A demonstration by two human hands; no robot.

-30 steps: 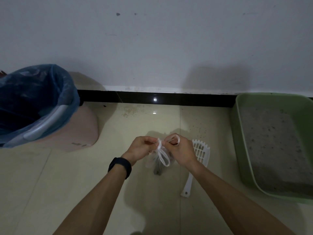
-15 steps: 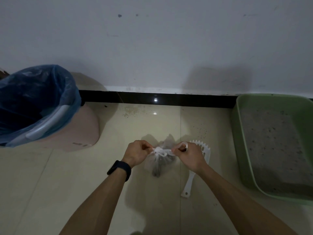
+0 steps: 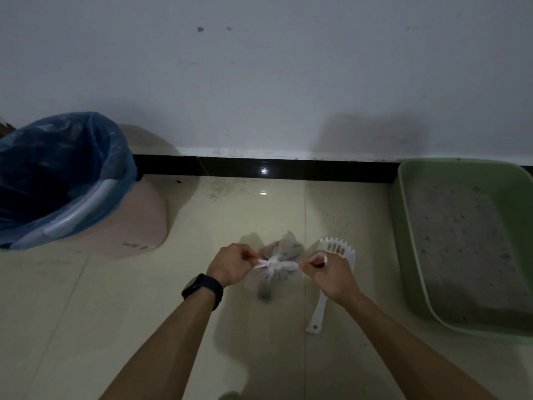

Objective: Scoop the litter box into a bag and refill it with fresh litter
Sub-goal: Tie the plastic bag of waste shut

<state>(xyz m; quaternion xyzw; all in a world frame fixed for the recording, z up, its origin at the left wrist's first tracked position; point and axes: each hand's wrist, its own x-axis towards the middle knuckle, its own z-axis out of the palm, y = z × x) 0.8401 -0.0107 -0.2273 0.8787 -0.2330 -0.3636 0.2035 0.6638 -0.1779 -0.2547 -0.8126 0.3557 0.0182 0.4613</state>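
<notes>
Two hands are on one small bag; items are recorded from left to right. At far left a pink bin (image 3: pixel 129 226) with a blue liner (image 3: pixel 57 168) stands on the tiled floor (image 3: pixel 86 327) against the wall, well apart from the work. The left hand (image 3: pixel 230 262), with a dark band (image 3: pixel 203 290) on its wrist, has its fingers (image 3: pixel 248 255) pinched on one white handle strip of the bag (image 3: pixel 278 272).

The bag sits on the floor between the two hands. It is thin, translucent film with a dark clumped load showing through, and its neck is gathered tight at a knot. The right hand (image 3: pixel 328 274) has its fingers (image 3: pixel 313 262) curled round the other handle strip, a loop of which shows above the thumb. Both strips run taut and near level out of the knot.

Judgement: the knot is being drawn tight. The load looks small, so the bag should lift lightly. The film is soft, has no stiffness, and is likely to stretch or tear under a sharp pull. It is best taken by the knotted neck or the handle strips, not by the belly.

Partly under the right hand lies a white slotted scoop (image 3: pixel 339 249), free on the floor. At far right the green litter box (image 3: pixel 403 226) holds grey litter; whether it has been refilled cannot be told
</notes>
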